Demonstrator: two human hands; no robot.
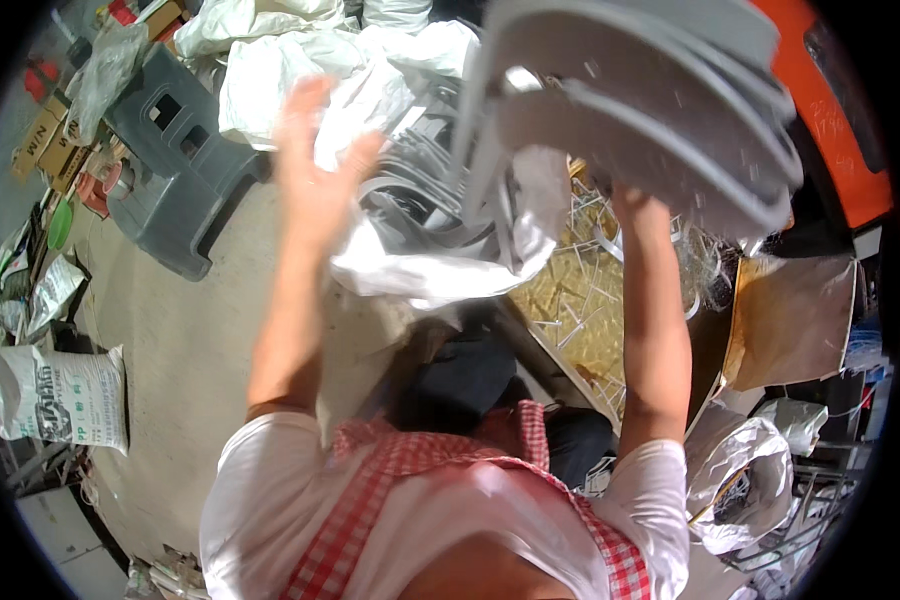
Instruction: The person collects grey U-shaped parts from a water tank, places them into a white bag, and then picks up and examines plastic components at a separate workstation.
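Note:
My right hand holds up a stack of curved grey plastic pieces with raised rims. The stack hides most of its fingers and is slightly blurred. Left of it, my left hand is raised with its fingers spread and nothing in them, smeared by motion. It is beside a white woven sack whose mouth is folded open. Inside lie several bent grey plastic strips and pieces. Under my right forearm is a box holding thin white plastic sticks over a yellowish bottom.
A grey plastic step stool stands on the floor at the left. More white sacks are behind. Orange machinery rises at the far right, above a brown cardboard flap. A filled printed sack and an open white bag flank me.

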